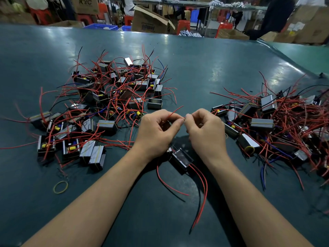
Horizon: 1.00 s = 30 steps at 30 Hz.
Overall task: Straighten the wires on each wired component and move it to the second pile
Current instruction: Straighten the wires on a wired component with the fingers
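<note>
Head view: both hands work one red wire point(175, 111) above the table point(195, 68), in the gap between the two piles. Left hand point(156, 130) pinches the wire between thumb and forefinger, other fingers curled loosely; right hand point(204, 129) pinches the same wire just beside it, fingertips of the two hands almost touching. The wire's free end pokes up and away past the left hand. The component point(181, 159) it seems to belong to, a small dark box with a shiny face, lies on the table under the wrists, with more red leads and one black lead trailing toward the person. Handling, my read: box is light and rigid, fine to lift by its sides; leads are thin, springy, hold a kink, so run each through a pinch from the box end outward, and don't yank at the root where the joint looks like the weak spot. Insulation looks smooth, may slip in a light pinch. Left pile point(106, 97) is a tangle of boxes and red, black and blue wires; right pile point(277, 125) is the same, and denser. Can't tell from this which one is the second pile. Loose leads from both reach into the middle, so lift the box up before carrying it sideways or it will snag. Open table in front of the person and beyond the piles; far edge well apart from the work. A yellow rubber band point(60, 187) lies loose near the left forearm.
</note>
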Tool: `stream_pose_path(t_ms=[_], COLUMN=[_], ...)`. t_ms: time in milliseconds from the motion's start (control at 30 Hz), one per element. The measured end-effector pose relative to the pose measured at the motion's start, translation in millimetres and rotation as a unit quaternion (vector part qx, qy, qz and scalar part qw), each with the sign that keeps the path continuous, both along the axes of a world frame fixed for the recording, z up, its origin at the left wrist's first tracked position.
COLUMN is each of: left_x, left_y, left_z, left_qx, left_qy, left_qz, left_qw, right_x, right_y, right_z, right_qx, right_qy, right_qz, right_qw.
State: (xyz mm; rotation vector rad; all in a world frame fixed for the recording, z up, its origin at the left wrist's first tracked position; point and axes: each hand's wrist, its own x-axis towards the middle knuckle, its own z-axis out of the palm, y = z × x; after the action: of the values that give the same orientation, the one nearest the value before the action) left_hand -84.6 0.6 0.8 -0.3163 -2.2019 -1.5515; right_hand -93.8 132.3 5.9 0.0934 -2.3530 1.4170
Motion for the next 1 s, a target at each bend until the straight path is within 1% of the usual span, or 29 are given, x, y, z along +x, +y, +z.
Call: stream_pose_path(t_ms=[33,67,267,400,467,533,633,800,900,1000], left_x=[0.2,0.0,-4.8,-7.1,-7.1,-6.9,-7.0,-7.1,-7.7,-8.4], left_y=[0.1,0.2,-0.9,-2.5,-2.8,-2.8,-3.1,-3.4,-3.5,-4.5], left_z=[-0.1,-0.3,-1.5,-1.6,-1.6,-1.8,-2.5,-1.9,-2.1,-2.6], left_qx=[0.006,0.015,0.078,0.119,0.128,0.130,0.136,0.143,0.141,0.149], left_qy=[-0.002,-0.006,-0.025,-0.037,-0.041,-0.043,-0.042,-0.054,-0.057,-0.059], left_qz=[0.004,0.006,0.027,0.032,0.026,0.021,0.021,0.003,0.004,0.004], left_qw=[1.000,1.000,0.996,0.992,0.991,0.990,0.990,0.988,0.988,0.987], right_x=[0.2,-0.3,-0.5,-1.8,-2.0,-2.0,-6.2,-14.2,-15.7,-15.4], right_y=[-0.1,0.7,5.8,7.8,8.3,9.3,15.5,22.4,21.4,22.5], right_z=[-0.9,-1.3,-1.1,-1.6,-1.3,0.6,1.6,1.1,0.6,2.3], right_qx=[0.040,0.058,0.111,0.148,0.139,0.132,0.167,0.209,0.213,0.215], right_qy=[0.045,0.074,0.153,0.165,0.171,0.182,0.200,0.206,0.232,0.238], right_qz=[-0.004,0.000,0.033,0.072,0.070,0.070,0.090,0.113,0.119,0.130], right_qw=[0.998,0.996,0.981,0.973,0.973,0.972,0.961,0.949,0.942,0.938])
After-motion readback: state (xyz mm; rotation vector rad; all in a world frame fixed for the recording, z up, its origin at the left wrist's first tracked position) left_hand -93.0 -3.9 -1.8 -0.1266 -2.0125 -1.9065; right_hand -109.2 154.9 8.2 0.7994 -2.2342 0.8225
